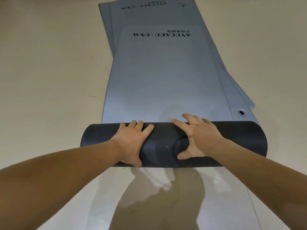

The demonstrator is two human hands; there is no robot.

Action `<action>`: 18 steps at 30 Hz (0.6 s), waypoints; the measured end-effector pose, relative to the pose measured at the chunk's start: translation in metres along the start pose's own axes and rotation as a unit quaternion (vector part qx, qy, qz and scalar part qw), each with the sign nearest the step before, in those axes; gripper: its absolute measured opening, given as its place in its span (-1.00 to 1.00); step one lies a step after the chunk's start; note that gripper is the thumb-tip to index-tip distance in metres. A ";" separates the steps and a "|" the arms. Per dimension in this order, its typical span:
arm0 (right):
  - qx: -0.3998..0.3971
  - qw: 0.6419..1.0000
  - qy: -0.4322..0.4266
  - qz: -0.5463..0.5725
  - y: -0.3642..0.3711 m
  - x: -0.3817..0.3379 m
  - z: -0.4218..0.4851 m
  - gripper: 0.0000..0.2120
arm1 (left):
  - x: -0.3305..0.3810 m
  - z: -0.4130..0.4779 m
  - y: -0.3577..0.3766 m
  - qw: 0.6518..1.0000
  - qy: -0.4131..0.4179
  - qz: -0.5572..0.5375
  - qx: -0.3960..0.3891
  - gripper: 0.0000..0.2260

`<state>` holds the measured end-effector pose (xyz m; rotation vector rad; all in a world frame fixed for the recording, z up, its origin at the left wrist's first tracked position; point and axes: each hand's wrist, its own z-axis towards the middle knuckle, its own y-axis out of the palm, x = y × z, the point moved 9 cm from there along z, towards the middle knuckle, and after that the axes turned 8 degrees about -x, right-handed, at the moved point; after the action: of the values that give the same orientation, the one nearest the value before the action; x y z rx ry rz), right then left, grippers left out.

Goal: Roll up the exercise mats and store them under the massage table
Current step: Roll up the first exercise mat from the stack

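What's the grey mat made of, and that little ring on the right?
The mat looks like soft foam: matte grey on top with a fine texture, dark underneath, and the roll dents under the right hand. The ring looks like shiny metal, though it is small.

Grey mat (162,77) partly rolled, atop flat mats (149,15).
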<state>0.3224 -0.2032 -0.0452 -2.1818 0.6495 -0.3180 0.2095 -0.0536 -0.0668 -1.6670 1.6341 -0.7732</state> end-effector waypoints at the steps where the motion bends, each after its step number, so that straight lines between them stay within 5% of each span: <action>1: 0.015 1.000 0.005 -0.015 0.002 0.000 -0.006 0.23 | -0.005 0.002 -0.004 1.000 0.003 -0.012 -0.005 0.15; 4: 0.015 0.998 0.026 -0.063 0.015 -0.002 -0.006 0.34 | -0.013 0.005 -0.011 0.999 0.010 -0.038 -0.013 0.07; 9: -0.012 0.998 0.001 -0.062 -0.002 -0.002 -0.001 0.23 | -0.015 0.006 -0.020 0.995 0.025 -0.089 -0.036 -0.10; 15: -0.193 0.977 -0.061 0.069 0.023 -0.011 -0.006 0.10 | -0.004 -0.019 0.018 0.938 0.067 -0.277 -0.196 -0.30; 18: -0.243 0.955 -0.061 0.159 0.048 -0.010 0.000 0.05 | 0.003 -0.030 0.022 0.947 0.092 -0.251 -0.179 -0.22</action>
<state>0.2984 -0.2229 -0.0823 -2.4755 1.0786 0.1657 0.1726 -0.0578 -0.0660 -2.3899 1.5531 -0.9368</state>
